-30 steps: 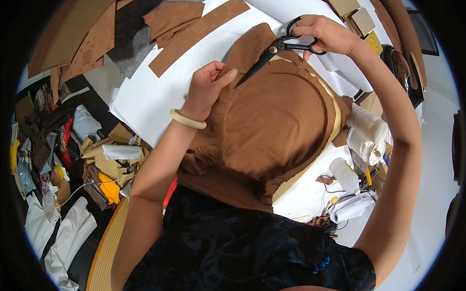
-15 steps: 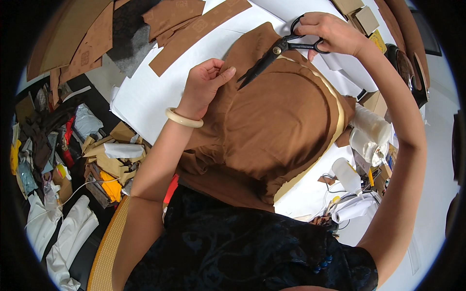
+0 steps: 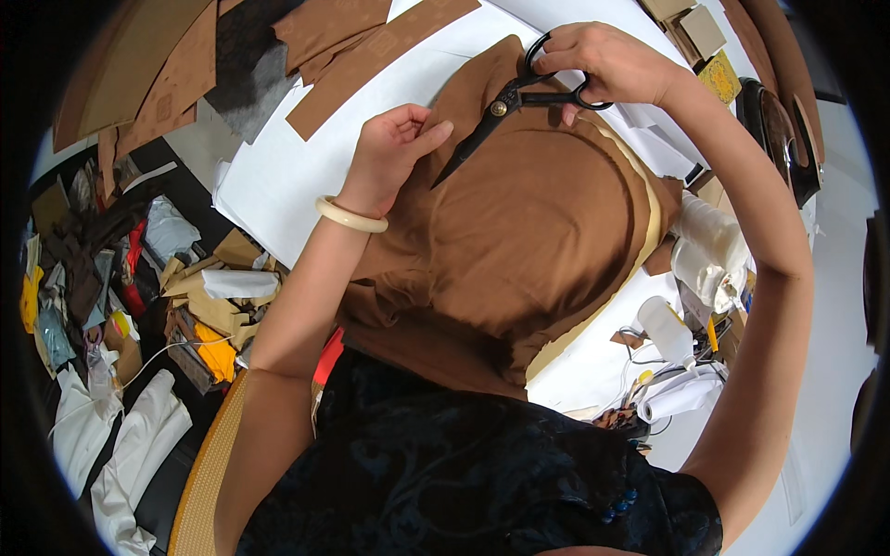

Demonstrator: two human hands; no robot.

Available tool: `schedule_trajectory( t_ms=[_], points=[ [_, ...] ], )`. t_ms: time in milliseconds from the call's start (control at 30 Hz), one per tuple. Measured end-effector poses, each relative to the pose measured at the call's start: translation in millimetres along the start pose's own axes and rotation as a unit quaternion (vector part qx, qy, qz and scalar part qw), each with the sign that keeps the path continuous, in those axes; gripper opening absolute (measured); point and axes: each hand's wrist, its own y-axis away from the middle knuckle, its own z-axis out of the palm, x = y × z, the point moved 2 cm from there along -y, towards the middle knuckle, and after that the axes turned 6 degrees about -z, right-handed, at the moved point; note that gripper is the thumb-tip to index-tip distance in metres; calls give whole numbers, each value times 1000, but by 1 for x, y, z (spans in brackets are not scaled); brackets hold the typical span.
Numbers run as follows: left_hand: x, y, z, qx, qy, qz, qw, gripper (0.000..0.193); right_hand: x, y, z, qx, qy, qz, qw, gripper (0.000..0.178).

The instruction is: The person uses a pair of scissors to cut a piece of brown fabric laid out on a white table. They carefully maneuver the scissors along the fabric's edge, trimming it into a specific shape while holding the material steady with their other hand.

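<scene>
Brown fabric lies rumpled over the white table, with a rounded, seamed panel in its middle. Along the right of this panel runs a pale yellow edge. My right hand has its fingers through the handles of black scissors at the fabric's far side. The blades point down and left over the cloth and look nearly closed. My left hand, with a cream bangle on its wrist, pinches the fabric's left edge between thumb and fingers, just left of the blades.
Brown cut pieces lie at the far left of the white table. A heap of scraps and bags fills the left side. At the right stand white thread cones, a white bottle and loose cords.
The scissors and my right hand have shifted left, and the blade tips now reach closer to my left hand. My left hand keeps nearly the same place.
</scene>
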Motion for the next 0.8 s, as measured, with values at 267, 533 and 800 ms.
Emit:
schedule_trajectory(
  t_ms=[267, 533, 800],
  points=[
    [-2, 0, 0, 18, 43, -15, 999, 11, 5, -2, 0, -2, 41, 8, 999, 45],
    [-9, 36, -24, 6, -122, -132, 984, 12, -5, -10, -9, -20, 21, 12, 999, 46],
    [-17, 45, -28, 20, -64, -35, 997, 8, -14, -20, -10, -15, -2, -17, 1000, 50]
  ],
)
